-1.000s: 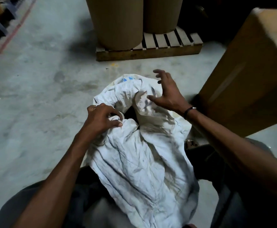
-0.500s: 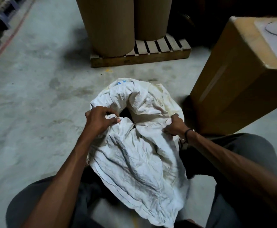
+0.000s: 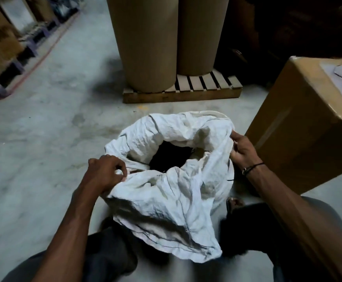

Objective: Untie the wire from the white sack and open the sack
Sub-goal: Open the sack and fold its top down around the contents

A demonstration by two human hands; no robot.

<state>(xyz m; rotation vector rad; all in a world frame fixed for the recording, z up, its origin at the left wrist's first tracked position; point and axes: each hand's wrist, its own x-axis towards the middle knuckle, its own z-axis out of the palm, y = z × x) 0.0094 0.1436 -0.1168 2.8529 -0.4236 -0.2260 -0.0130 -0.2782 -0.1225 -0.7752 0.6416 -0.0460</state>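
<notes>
Sack (image 3: 172, 192): centre floor, between the knees, mouth gaping.
Left hand (image 3: 105, 171): grips rim at 9 o'clock, pulling outward.
Right hand (image 3: 242, 151): pinches rim at 3 o'clock, spreading the mouth.
Wire: not visible.

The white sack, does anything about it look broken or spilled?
Nothing stands out. The white sack is crumpled but whole, its mouth held open by the left hand and right hand. Nothing has spilled on the floor.
</notes>
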